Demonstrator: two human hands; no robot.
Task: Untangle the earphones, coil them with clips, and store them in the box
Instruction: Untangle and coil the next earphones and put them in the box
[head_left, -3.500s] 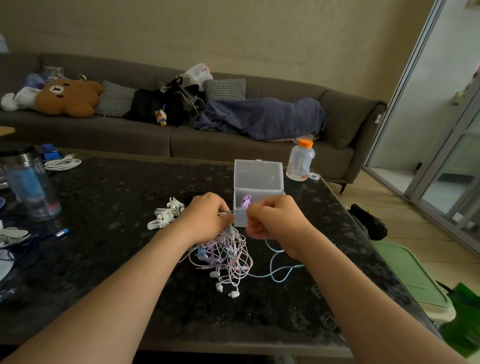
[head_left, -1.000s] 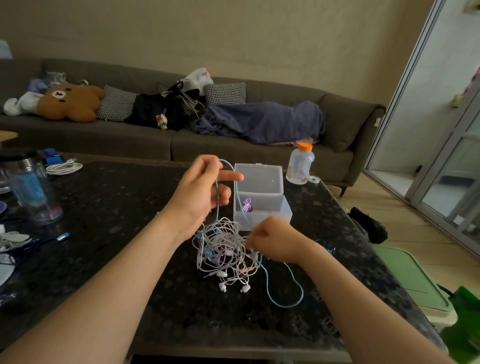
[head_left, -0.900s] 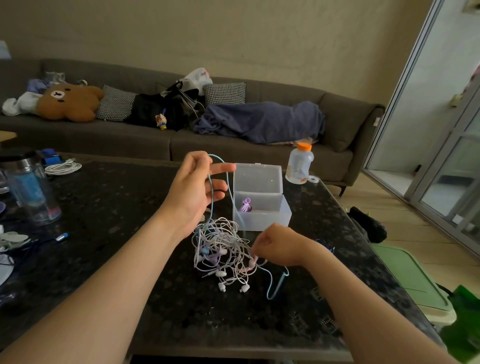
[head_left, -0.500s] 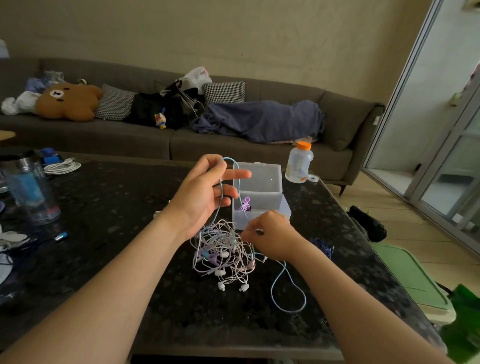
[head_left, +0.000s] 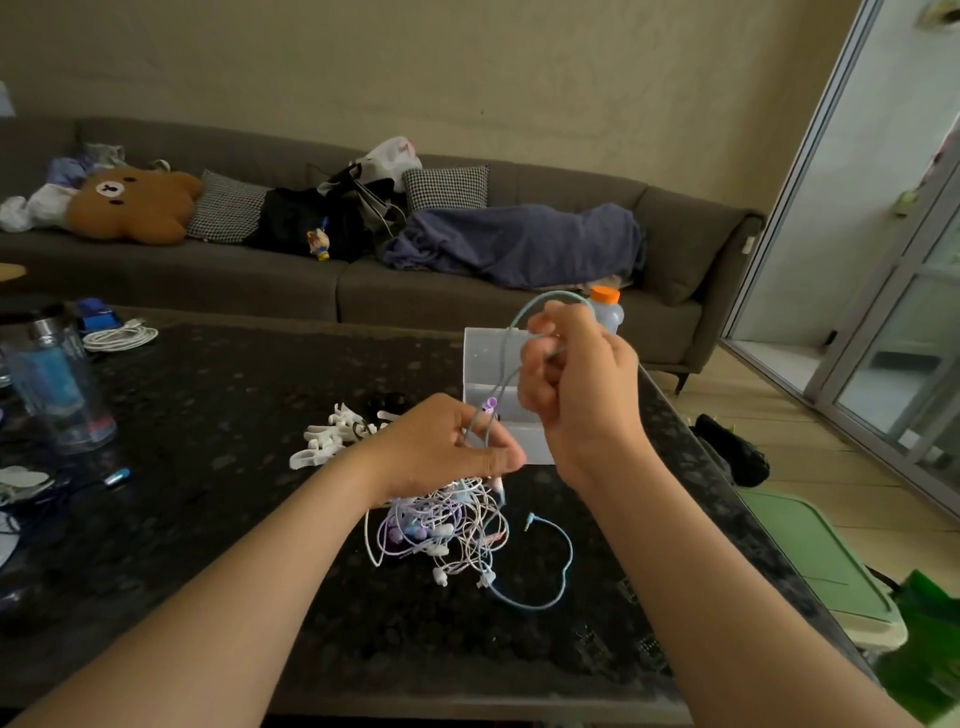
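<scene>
A tangled heap of white, pink and purple earphones (head_left: 441, 530) lies on the dark table (head_left: 218, 395). A light blue earphone cable (head_left: 558, 571) runs out of the heap; its plug end curls on the table to the right. My left hand (head_left: 441, 449) pinches this blue cable just above the heap. My right hand (head_left: 576, 384) is raised in front of the clear plastic box (head_left: 485, 364) and holds a loop of the same cable. A purple coil sits in the box. Several white clips (head_left: 327, 436) lie left of my left hand.
An orange-capped bottle (head_left: 605, 309) stands behind the box. A blue tumbler (head_left: 57, 384) and a white cable coil (head_left: 119, 338) are at the table's left. A sofa with cushions and a blanket runs along the back. A green bin lid sits on the floor at right.
My left hand dropped from its raised spot to just above the heap. My right hand rose from the heap to the box's front, lifting a loop of blue cable.
</scene>
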